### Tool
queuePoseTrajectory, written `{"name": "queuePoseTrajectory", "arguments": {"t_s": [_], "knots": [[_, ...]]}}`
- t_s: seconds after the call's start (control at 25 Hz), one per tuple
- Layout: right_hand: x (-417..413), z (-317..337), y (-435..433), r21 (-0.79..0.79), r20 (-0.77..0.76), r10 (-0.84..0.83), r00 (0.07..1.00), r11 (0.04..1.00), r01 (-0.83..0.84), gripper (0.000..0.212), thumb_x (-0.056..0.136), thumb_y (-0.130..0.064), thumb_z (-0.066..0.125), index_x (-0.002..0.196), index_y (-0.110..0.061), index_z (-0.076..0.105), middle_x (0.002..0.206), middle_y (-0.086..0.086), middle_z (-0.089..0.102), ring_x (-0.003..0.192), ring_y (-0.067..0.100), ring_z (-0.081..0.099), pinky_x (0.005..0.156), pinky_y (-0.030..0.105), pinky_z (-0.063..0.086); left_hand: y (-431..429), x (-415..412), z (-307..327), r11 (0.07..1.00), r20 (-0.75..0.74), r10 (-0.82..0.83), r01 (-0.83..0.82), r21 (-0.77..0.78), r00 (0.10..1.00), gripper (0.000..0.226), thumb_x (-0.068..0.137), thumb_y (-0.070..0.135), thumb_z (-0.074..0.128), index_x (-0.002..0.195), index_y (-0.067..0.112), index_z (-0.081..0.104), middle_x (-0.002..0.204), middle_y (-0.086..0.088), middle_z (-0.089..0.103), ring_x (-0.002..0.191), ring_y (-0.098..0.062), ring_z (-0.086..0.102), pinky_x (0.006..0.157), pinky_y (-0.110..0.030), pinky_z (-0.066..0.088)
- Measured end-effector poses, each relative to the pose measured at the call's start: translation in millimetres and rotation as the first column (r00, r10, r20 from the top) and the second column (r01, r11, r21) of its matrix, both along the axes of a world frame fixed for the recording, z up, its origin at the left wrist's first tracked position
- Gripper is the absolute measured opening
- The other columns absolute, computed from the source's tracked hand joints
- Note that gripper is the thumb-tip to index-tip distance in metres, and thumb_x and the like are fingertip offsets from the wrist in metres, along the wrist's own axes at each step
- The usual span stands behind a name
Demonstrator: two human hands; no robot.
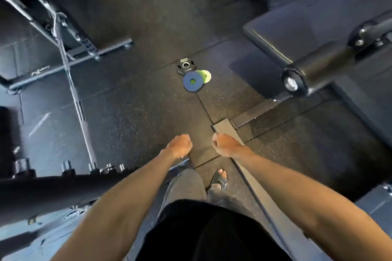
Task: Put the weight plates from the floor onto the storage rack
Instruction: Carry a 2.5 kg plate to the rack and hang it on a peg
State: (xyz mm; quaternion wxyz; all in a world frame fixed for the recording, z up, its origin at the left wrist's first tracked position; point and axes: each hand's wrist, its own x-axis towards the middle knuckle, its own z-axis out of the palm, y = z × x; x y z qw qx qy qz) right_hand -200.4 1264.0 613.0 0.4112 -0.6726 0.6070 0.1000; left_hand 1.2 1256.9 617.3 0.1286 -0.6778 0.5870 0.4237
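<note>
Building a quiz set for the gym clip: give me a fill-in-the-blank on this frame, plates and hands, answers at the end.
1. The blue plate partly overlaps a plate coloured ____.
2. The number of plates lying together on the floor is ____.
3. The left hand and the right hand are curled and hold ____.
4. The black plate lies ____ from the person than the blue plate.

Missing words: green; three; nothing; farther
</note>
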Motion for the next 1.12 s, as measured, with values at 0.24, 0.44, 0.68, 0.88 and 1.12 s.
{"name": "queuePoseTrajectory", "arguments": {"t_s": [0.24, 0.44, 0.68, 0.88, 1.12], "knots": [[3, -6, -124, 0.023, -0.021, 0.116, 0.993, 0.993, -0.116, 0.029, 0.102, -0.026, 0.042, 0.113, -0.006, 0.060, 0.115, 0.018, 0.067, 0.111, 0.035, 0.060, 0.087, 0.040, 0.048, -108, -3, -10, 0.999, 0.005, 0.052, -0.052, 0.010, 0.999, 0.030, 0.098, 0.022, 0.042, 0.114, 0.005, 0.062, 0.109, -0.020, 0.070, 0.098, -0.036, 0.069, 0.087, -0.042, 0.056], [23, -21, -228, 0.070, -0.034, 0.119, 0.992, 0.991, -0.117, 0.026, 0.102, -0.025, 0.041, 0.111, -0.007, 0.058, 0.111, 0.017, 0.066, 0.106, 0.034, 0.062, 0.084, 0.040, 0.048, -205, 14, -34, 0.995, 0.015, 0.064, -0.065, 0.073, 0.998, 0.027, 0.098, 0.025, 0.044, 0.113, 0.008, 0.059, 0.104, -0.018, 0.070, 0.092, -0.035, 0.069, 0.080, -0.040, 0.058], [55, -9, -370, 0.090, -0.038, 0.010, 0.999, 0.996, -0.006, 0.020, 0.102, -0.024, 0.043, 0.108, -0.011, 0.057, 0.101, 0.009, 0.063, 0.096, 0.027, 0.060, 0.083, 0.040, 0.049, -343, 42, -30, 0.995, -0.022, 0.061, -0.059, 0.075, 0.998, 0.029, 0.099, 0.021, 0.044, 0.118, 0.006, 0.060, 0.117, -0.017, 0.067, 0.106, -0.034, 0.065, 0.091, -0.042, 0.053], [66, -13, -471, 0.078, -0.010, 0.011, 1.000, 0.997, -0.010, 0.022, 0.102, -0.023, 0.041, 0.107, -0.008, 0.056, 0.104, 0.011, 0.064, 0.098, 0.030, 0.059, 0.088, 0.048, 0.050, -449, 52, -31, 0.995, -0.012, 0.072, -0.071, 0.068, 0.997, 0.031, 0.098, 0.019, 0.042, 0.119, 0.004, 0.059, 0.121, -0.020, 0.065, 0.110, -0.036, 0.062, 0.089, -0.038, 0.049], [61, -52, -580, 0.153, -0.010, 0.083, 0.997, 0.985, -0.080, 0.028, 0.102, -0.025, 0.039, 0.109, -0.005, 0.057, 0.106, 0.017, 0.066, 0.098, 0.035, 0.062, 0.084, 0.048, 0.052, -550, 51, -58, 0.986, -0.016, 0.120, -0.118, 0.117, 0.993, 0.029, 0.099, 0.022, 0.043, 0.118, 0.007, 0.058, 0.115, -0.016, 0.067, 0.103, -0.034, 0.065, 0.083, -0.038, 0.051]]}}
